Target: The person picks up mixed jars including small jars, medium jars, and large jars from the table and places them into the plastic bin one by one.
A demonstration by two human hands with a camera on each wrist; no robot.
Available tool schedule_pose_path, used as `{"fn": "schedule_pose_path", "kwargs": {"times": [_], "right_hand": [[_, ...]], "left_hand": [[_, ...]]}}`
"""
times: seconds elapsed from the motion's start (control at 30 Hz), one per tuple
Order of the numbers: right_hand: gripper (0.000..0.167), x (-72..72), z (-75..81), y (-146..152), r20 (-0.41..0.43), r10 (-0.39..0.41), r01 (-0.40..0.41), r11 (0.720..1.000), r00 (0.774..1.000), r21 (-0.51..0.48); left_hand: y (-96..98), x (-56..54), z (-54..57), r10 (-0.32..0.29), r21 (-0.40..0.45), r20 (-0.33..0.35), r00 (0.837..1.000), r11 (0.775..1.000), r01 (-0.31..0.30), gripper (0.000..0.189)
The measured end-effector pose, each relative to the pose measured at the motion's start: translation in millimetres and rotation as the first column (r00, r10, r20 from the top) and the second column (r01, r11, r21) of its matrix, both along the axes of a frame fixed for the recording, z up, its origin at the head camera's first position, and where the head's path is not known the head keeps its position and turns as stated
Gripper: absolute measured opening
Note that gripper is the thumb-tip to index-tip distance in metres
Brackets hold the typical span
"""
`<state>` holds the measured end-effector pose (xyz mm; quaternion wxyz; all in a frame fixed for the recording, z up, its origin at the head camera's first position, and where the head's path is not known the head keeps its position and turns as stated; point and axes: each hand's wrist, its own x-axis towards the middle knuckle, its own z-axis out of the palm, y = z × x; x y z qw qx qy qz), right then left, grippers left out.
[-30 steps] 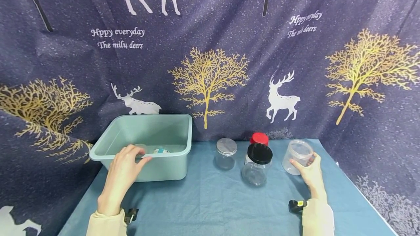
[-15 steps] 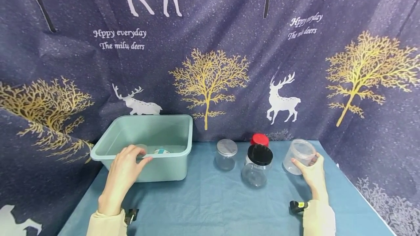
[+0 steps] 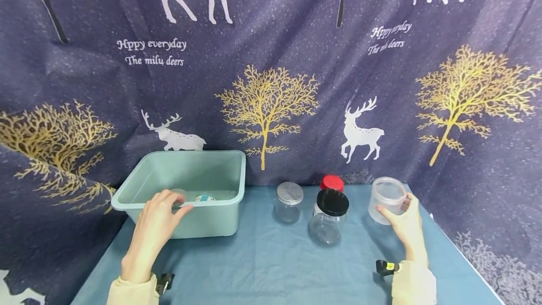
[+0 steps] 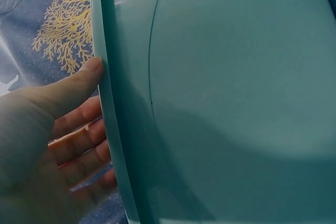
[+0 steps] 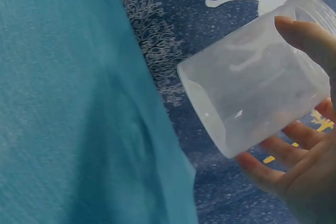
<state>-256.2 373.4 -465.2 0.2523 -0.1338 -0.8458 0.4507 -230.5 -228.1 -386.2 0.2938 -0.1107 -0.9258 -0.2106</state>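
On the table, there's a green tub, left hand bent over its rim (can't tell if it's gripping anything), and the right hand, spread wide, holding a clear jar at the right end. Looks like the grabbing step; next needs a snug lift.

A clear, slightly milky plastic jar with smooth, round sides, a ringed neck and a flat base stands nearly upright, mouth up, at the far right corner of a blue-covered table, gripped around its near right side by a person's right hand. Well apart at the table's far left, a pale green rectangular tub sits upright, open at the top, its rolled near rim straddled by the left hand.
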Motion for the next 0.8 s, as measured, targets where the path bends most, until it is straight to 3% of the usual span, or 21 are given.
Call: {"fn": "schedule_pose_path", "kwargs": {"times": [0.47,0.8], "right_hand": [[0.091,7.2,24.5,-6,-0.171,-0.012,0.044,0.982,0.985,0.183],[0.090,13.7,44.6,-15,-0.213,0.025,0.032,0.964,0.977,0.264]], "left_hand": [[-1.1,0.8,1.3,-0.005,-0.008,-0.028,1.000,1.000,0.004,0.025],[0.1,1.4,1.6,-0.003,-0.006,-0.029,1.000,1.000,0.003,0.024]]}}
